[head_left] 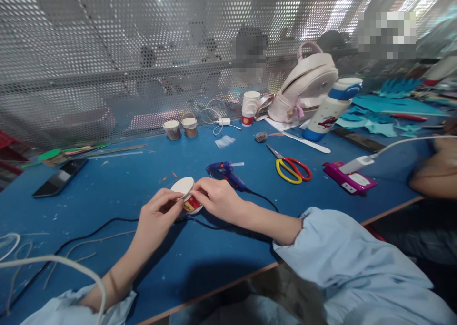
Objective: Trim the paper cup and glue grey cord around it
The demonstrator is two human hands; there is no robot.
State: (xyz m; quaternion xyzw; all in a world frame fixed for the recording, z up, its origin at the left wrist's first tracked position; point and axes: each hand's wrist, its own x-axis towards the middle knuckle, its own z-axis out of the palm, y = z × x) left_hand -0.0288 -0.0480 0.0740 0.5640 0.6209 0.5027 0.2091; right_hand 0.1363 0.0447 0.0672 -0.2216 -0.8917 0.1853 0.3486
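Near the front of the blue table, a small paper cup with red and yellow print is between my two hands. A flat white disc tops its upper end. My left hand pinches the disc's edge from the left, thumb and fingers together. From the right, my right hand grips the cup near its rim with bent fingers. Just behind my right hand lies a blue glue gun with a clear stick in its back; its black cord runs off to the right.
Scissors, a purple power strip and a bottle stand or lie on the right. Behind are stacked cups, two filled cups and a backpack. A phone lies left; a white cable crosses the front. Another person's arm is at far right.
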